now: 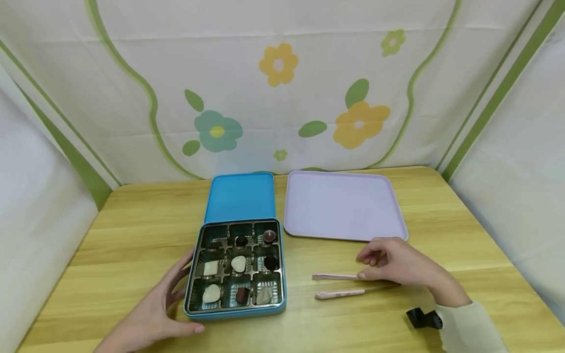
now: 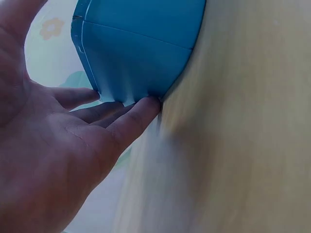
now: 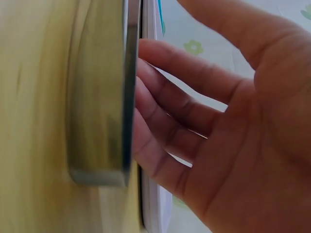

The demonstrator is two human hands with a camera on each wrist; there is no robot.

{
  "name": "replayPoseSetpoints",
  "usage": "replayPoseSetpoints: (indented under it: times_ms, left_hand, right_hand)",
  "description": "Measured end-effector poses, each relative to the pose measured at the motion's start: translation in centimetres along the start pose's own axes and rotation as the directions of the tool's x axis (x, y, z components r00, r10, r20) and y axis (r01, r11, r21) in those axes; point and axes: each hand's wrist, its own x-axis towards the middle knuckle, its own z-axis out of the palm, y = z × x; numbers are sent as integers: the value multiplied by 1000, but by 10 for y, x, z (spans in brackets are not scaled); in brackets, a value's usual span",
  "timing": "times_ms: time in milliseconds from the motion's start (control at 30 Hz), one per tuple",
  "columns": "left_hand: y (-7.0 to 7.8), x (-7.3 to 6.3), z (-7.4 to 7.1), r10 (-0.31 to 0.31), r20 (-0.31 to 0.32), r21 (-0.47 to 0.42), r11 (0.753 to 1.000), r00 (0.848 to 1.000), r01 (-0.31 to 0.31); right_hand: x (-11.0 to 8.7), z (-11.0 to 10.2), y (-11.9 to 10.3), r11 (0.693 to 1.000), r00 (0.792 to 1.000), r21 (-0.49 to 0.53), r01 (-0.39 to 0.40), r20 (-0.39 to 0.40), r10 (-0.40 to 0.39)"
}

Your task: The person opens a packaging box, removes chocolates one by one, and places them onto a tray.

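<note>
A blue tin point(image 1: 236, 314) with a divided insert holds several dark and white chocolates, among them a white heart-shaped one point(image 1: 238, 264). Against its left side my left hand point(image 1: 152, 304) rests its straight fingertips; the thumb is apart, near the front left corner. In the left wrist view those fingertips meet the blue wall of the tin point(image 2: 136, 53) low down. My right hand point(image 1: 397, 262) is over the joined end of metal tongs with pink tips point(image 1: 340, 294), its fingers loosely bent. In the right wrist view the fingertips are right at the metal tongs point(image 3: 99, 111), thumb apart.
Behind the tin lies a blue lid point(image 1: 242, 196), overlapped by it in the head view. A lilac tray point(image 1: 344, 206) is at the back right of the wooden table point(image 1: 145, 230). Flowered cloth point(image 1: 247, 63) rises behind. A black piece point(image 1: 423, 318) sits by the right sleeve.
</note>
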Motion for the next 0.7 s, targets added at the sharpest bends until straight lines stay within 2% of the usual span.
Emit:
replayPoseSetpoints:
  times_ms: [100, 167, 333, 467, 600, 700]
  left_hand:
    - [2, 0, 1, -38, 1, 0, 999, 999, 38]
    - [4, -1, 0, -81, 15, -32, 996, 997, 82]
    - [6, 0, -2, -194, 35, -114, 974, 980, 196]
    - [5, 1, -1, -210, 16, -109, 971, 977, 211]
    - [3, 0, 1, -192, -2, -97, 977, 981, 191]
    - [3, -1, 1, -169, -3, -97, 981, 986, 168]
  right_hand:
    - [-3, -2, 3, 1000, 1000, -3, -3, 22, 3]
    - [-4, -2, 4, 1000, 999, -4, 3, 36, -3]
    - [-5, -2, 5, 1000, 998, -20, 19, 65, -17]
    - [-6, -4, 3, 1000, 995, -29, 2, 100, 1]
    - [-5, -3, 2, 999, 992, -41, -13, 122, 18]
    - [-4, -1, 2, 997, 993, -72, 13, 116, -5]
